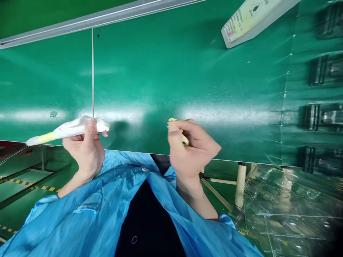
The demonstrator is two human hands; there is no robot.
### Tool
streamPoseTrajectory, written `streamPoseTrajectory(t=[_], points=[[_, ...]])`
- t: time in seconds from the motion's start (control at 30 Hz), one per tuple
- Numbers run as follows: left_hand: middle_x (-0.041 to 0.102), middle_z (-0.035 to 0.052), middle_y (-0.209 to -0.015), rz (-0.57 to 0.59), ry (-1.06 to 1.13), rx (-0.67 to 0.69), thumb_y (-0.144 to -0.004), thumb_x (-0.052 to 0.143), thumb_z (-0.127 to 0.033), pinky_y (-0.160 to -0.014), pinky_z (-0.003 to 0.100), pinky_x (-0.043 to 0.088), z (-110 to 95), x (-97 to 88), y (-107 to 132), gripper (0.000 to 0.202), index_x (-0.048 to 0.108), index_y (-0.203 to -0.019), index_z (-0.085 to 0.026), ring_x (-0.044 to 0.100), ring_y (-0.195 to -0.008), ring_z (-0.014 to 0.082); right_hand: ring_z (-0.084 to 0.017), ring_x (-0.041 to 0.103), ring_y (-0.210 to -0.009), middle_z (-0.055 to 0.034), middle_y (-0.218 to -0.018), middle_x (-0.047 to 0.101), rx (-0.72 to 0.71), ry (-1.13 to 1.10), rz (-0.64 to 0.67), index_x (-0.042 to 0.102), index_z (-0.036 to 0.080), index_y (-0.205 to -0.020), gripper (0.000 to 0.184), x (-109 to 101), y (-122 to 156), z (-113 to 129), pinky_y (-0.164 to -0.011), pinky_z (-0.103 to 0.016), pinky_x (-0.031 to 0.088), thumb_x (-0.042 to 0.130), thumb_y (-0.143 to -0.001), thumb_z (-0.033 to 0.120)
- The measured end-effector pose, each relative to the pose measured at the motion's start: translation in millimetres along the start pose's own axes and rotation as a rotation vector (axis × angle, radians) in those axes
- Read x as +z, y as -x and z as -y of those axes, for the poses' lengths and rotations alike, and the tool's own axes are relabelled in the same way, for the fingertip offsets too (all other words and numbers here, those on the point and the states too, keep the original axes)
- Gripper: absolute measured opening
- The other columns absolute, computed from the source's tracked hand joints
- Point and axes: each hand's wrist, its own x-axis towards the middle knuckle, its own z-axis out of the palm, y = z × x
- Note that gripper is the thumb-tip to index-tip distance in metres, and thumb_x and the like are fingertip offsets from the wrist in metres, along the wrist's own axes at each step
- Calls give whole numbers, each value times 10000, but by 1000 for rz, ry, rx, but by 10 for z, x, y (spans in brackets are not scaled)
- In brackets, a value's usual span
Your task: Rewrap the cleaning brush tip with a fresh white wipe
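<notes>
Risk: the white cloth roll (66,129) projects well beyond the left hand (84,148), so its long end could sag or snag. The small yellow piece (185,140) could slip from the right hand (194,150) if the grip loosens and fall past the near edge of the green panel (150,71).
Garment: blue striped smock (80,221), open down the front over a dark shirt (147,221).
Hands: well apart, both raised at the panel's near edge.
Left hand: closed around the middle of the roll, thumb across its front.
Right hand: fingers curled around the yellow piece, most of it hidden, its ends just showing.
Contact with panel: cannot tell for either hand.
Cloth roll: white, crumpled, with a yellow band toward its far-left end.
Below panel: yellow-and-black hazard tape (32,186), cream post (240,185), clear plastic sheet (289,221).
Panel: glossy green, crossed by a thin metal strip (92,71).
Far edge: metal rail (93,16), printed white label block (253,18), black clamps (318,69).
</notes>
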Motion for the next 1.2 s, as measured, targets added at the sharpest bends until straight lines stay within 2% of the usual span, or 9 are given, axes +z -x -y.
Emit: streamPoseTrajectory(t=[0.1, 0.2, 0.3, 0.43, 0.53, 0.77, 0.87, 1.03, 1.2], points=[[589, -23, -576, 101, 11, -131, -718, 787, -305, -468, 234, 453, 18, 52, 67, 249, 596, -663, -154, 559, -510, 96, -70, 494, -530, 28, -634, 582, -110, -24, 170, 668, 173, -749, 153, 82, 79, 119, -526, -222, 417, 549, -832, 124], [587, -26, -567, 131, 1, -134, -732, 776, -292, -473, 237, 448, 49, 94, 147, 264, 576, -623, -159, 552, -500, 96, -70, 530, -569, 4, -698, 618, -227, -55, 298, 674, 143, -820, 118, 167, 148, 219, -532, -208, 431, 562, -852, 126], [585, -59, -590, 78, -28, -61, -719, 788, -264, -488, 243, 456, 83, 96, 188, 269, 534, -680, -183, 541, -484, 89, -74, 531, -572, -13, -715, 630, -288, -28, 363, 675, 129, -827, 121, 214, 186, 277, -516, -209, 429, 561, -862, 149], [553, -86, -623, 31, -105, 70, -701, 808, -268, -543, 246, 480, 123, 62, 217, 349, 465, -735, -213, 546, -521, 83, -73, 522, -557, -14, -697, 636, -278, 10, 413, 683, 125, -812, 152, 261, 200, 297, -520, -210, 430, 549, -874, 159], [545, -84, -616, 76, -113, 160, -708, 802, -245, -593, 274, 513, 160, 38, 224, 359, 445, -747, -220, 594, -575, 106, -72, 513, -552, -11, -666, 612, -276, 23, 446, 678, 119, -754, 199, 294, 192, 282, -529, -208, 430, 516, -869, 130], [608, -75, -623, 191, -137, 369, -722, 793, -228, -579, 300, 538, 238, -1, 174, 341, 461, -794, -206, 639, -568, 133, -69, 451, -534, 8, -623, 558, -229, 3, 473, 666, 121, -705, 191, 280, 147, 254, -514, -217, 378, 513, -816, 93], [635, -70, -660, 224, -105, 312, -733, 790, -218, -605, 287, 549, 226, -23, 175, 309, 488, -796, -201, 655, -587, 123, -64, 417, -525, 32, -593, 527, -134, -72, 525, 661, 139, -705, 178, 250, 121, 261, -508, -214, 351, 521, -800, 81], [692, -67, -743, 230, -66, 112, -721, 809, -227, -633, 269, 561, 171, -61, 196, 277, 543, -800, -225, 670, -627, 115, -60, 415, -527, 42, -570, 497, -54, -205, 564, 648, 138, -679, 172, 214, 83, 276, -519, -216, 342, 535, -792, 75], [684, -70, -692, 288, 13, 37, -727, 801, -208, -618, 301, 569, 129, -45, 170, 298, 511, -796, -214, 683, -595, 144, -51, 383, -496, 46, -564, 521, 55, -339, 571, 631, 149, -657, 150, 210, 43, 219, -485, -210, 313, 527, -747, 90]])
